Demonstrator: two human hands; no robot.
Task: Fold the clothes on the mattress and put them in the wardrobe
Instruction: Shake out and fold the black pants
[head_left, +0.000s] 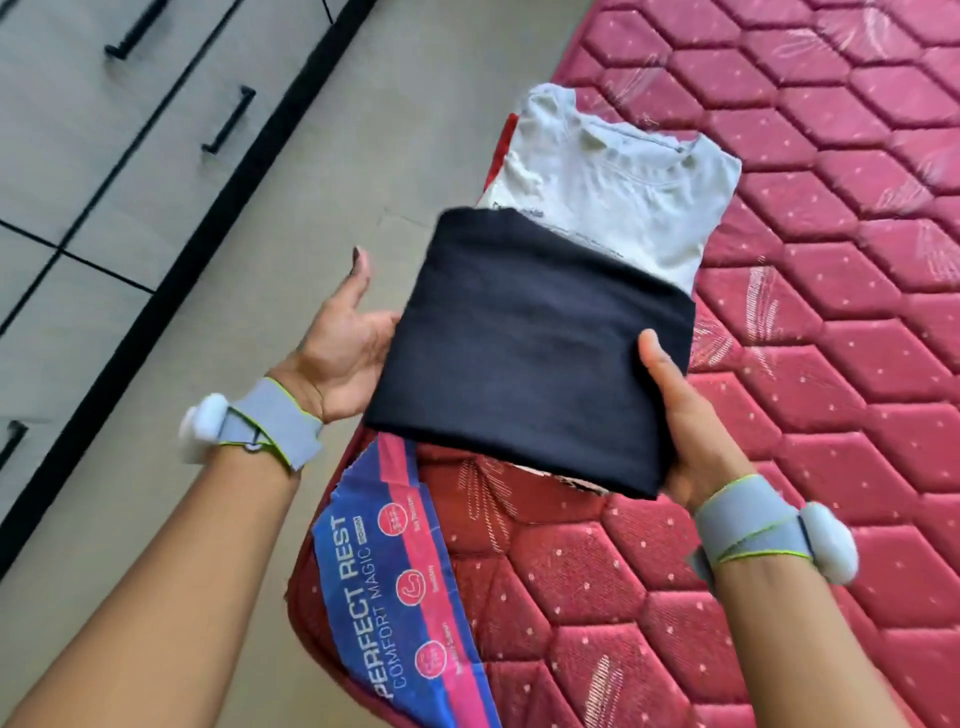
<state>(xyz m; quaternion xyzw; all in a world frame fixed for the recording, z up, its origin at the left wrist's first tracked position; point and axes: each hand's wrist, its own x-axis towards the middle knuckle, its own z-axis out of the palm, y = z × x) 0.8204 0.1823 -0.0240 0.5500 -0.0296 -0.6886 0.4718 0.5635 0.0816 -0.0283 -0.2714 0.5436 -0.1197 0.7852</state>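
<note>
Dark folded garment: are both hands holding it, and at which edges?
Yes. The dark folded garment is held by the left hand at its left edge and the right hand at its right edge, thumb on top.

Bare floor (322, 171) lane between wardrobe (78, 156) and mattress (831, 364) edge, open quilted mattress to the right, folded grey shirt (613, 176) blocking the near edge

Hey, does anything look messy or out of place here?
Only the mattress label: it hangs loose at the near corner of the red mattress. The dark folded garment and grey shirt look neat.
</note>
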